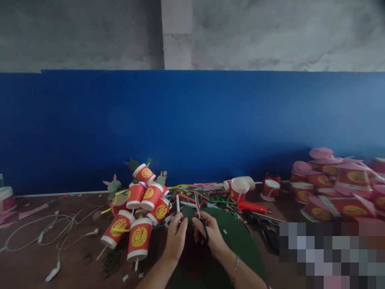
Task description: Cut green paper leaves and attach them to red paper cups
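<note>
Grips scissors (197,206) in right hand (210,235), blades upright, pinches green paper scrap (188,212) with left hand (176,237) fingers, over green sheet (240,241), red paper cups (140,237) just left, earphones (94,231) beyond.

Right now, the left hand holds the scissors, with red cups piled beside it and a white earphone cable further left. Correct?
No. The head view shows the scissors in the right hand, not the left hand. The red cups and white earphone cable lie as stated.
</note>
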`<state>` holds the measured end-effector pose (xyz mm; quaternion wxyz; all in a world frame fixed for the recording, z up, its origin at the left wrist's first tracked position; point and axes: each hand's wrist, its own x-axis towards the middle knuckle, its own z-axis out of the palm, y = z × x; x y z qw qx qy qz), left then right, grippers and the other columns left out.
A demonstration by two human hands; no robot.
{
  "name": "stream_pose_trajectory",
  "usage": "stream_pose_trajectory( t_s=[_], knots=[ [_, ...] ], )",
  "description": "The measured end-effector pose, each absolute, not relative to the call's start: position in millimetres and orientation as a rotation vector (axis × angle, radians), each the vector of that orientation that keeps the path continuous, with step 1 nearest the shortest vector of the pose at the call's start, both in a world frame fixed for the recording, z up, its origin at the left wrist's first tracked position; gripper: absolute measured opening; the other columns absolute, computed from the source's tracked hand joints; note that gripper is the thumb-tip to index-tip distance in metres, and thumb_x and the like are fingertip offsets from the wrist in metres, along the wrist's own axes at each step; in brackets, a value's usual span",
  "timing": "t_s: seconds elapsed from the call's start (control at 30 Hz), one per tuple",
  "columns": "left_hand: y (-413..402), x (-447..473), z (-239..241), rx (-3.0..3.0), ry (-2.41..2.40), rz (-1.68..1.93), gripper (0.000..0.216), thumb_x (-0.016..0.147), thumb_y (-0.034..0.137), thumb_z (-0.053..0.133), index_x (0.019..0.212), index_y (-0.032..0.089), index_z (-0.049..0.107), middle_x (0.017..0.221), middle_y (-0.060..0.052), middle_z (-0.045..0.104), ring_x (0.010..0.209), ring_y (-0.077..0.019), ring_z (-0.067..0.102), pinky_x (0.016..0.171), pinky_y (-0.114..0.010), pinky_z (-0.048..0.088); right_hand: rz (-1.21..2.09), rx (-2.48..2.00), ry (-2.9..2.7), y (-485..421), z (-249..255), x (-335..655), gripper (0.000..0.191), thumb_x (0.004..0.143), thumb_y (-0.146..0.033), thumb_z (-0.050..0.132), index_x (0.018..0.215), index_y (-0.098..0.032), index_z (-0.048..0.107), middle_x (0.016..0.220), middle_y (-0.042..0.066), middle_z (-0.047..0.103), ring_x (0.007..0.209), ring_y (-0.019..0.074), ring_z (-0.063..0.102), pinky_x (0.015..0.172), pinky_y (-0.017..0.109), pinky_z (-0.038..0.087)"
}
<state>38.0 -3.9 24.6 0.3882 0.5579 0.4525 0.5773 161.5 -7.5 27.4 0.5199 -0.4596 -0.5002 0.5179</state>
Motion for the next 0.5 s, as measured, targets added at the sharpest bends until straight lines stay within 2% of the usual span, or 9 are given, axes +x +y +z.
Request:
stream_pose_trajectory(
  t_s=[0.2, 0.5],
  knots=[
    [-7.0, 41.0, 25.1, 1.507, 1.146, 1.405, 0.022, 0.075, 0.04, 0.056, 0.069, 0.02, 0.052, 0.065, 0.001, 0.05, 0.064, -0.0163, 0.047, 0.062, -0.026, 0.039, 1.194, -1.078, -1.189, -5.0, 28.6, 161.4, 0.043, 0.06, -0.056, 0.069, 0.067, -0.018, 0.049, 0.037, -0.007, 0.048, 0.03, 0.0075, 0.041, 0.029, 0.017, 0.028],
    [-5.1, 35.0, 31.6, 1.298, 1.169, 1.579, 0.028, 0.076, 0.045, 0.054, 0.071, 0.018, 0.055, 0.066, 0.0, 0.057, 0.066, -0.0172, 0.054, 0.064, -0.027, 0.044, 1.288, -0.975, -1.406, -11.5, 27.7, 157.7, 0.036, 0.065, -0.048, 0.07, 0.074, -0.017, 0.054, 0.055, -0.003, 0.057, 0.049, 0.0105, 0.053, 0.041, 0.018, 0.036]
  ],
)
